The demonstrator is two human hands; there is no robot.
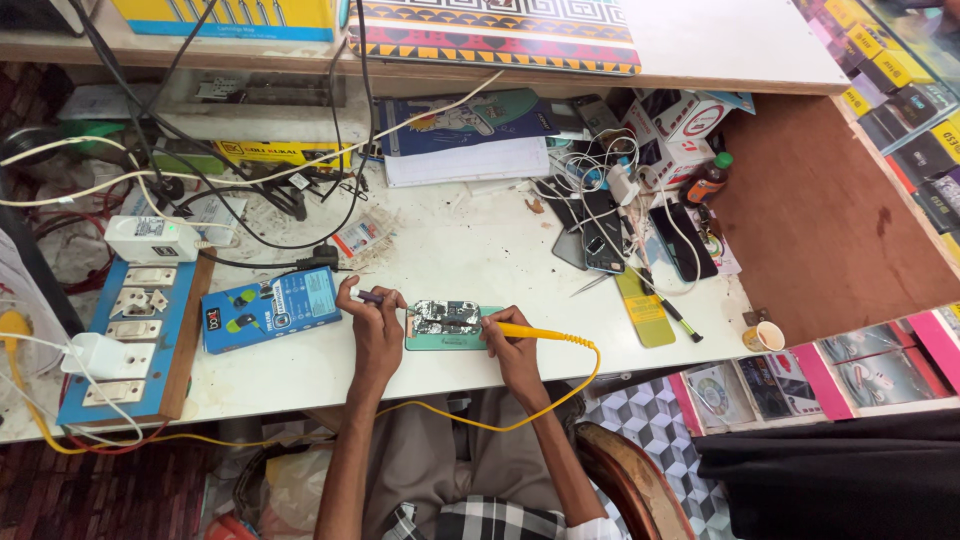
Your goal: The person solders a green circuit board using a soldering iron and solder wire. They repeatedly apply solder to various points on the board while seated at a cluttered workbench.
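Note:
An opened phone (446,317) with its circuitry showing lies on a small green mat (430,342) near the front edge of the white workbench (470,250). My left hand (373,322) grips a thin dark tool (370,296) at the phone's left end. My right hand (512,350) holds a yellow soldering iron (528,331) whose tip meets the phone's right end. Its yellow cable (560,395) loops down over my lap.
A blue box (270,308) lies left of my left hand. A blue switchboard (125,340) with plugs sits at the far left. Several phones, cables and tweezers (610,235) crowd the right. A paper cup (766,336) stands at the bench's right corner.

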